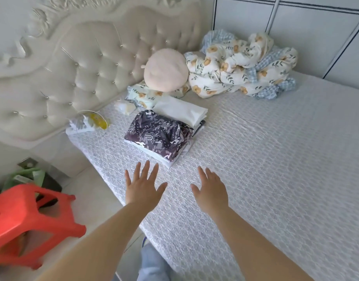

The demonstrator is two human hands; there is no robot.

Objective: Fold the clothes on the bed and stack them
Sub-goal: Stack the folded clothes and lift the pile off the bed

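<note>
**Bed check: stack in place, both hands free**

Left hand (143, 186) and right hand (212, 189) hover low over the bed (275, 159), fingers straight and spread, nothing held, set apart side by side. Both are just short of the stack of clothes (164, 134).

Stack sits toward the headboard (89, 74) end, near the bed's left edge. Patterned dark garment (158, 132) lies on top at the front, over white folded layers; a white folded piece (180, 111) sits on top at the back. Dark top piece looks bunched at its right side, not fully flat.

Handling, in my judgement: light, soft, limp fabric; dark piece may be slick, so layers could slide. Best hold: flat palms under the bottom layer from both sides, or press from above to square it.

Room: wide bare bed surface to the right & in front. Left edge is close, w/ floor & a red stool (30, 224) below; risk of a garment slipping off there. Behind the stack: round pink cushion (166, 69) and crumpled floral bedding (241, 65), well clear.
</note>
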